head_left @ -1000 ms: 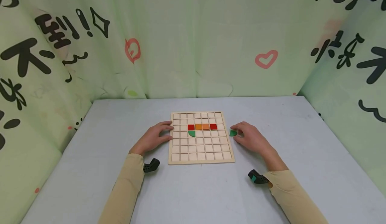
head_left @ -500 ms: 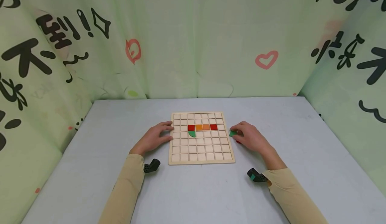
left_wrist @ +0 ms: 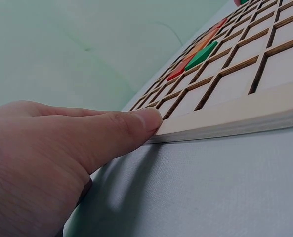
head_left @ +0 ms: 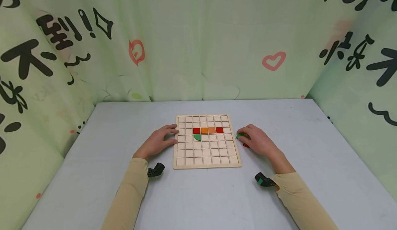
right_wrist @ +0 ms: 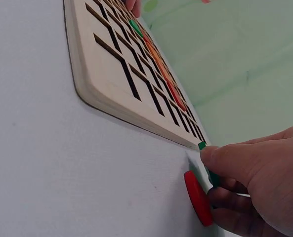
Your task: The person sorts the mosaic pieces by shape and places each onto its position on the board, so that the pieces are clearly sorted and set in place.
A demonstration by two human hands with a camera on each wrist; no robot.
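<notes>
A wooden grid board [head_left: 207, 167] lies flat on the table. On it sit red squares [head_left: 196, 131] [head_left: 219, 130] at the ends of a row, orange squares [head_left: 207, 130] between them, and a green quarter-circle tile [head_left: 197, 137] below the left red one. My left hand [head_left: 156, 141] rests at the board's left edge, the thumb [left_wrist: 148, 119] touching the rim and the fingers extended. Just off the right edge, my right hand [head_left: 255, 140] pinches a green tile [right_wrist: 213, 177] between thumb and fingers, which partly cover it. A red round-edged piece [right_wrist: 198, 198] shows close beside the lower fingers.
The white table [head_left: 204, 202] extends on all sides of the board. Green printed curtains [head_left: 201, 44] stand behind it and along both sides. A black wrist device [head_left: 156, 170] sits at the left cuff, another black device [head_left: 265, 180] at the right.
In my right hand's fingers the green tile has turned and less of it shows. The red piece has come into view under that hand. My left hand and the board stay put.
</notes>
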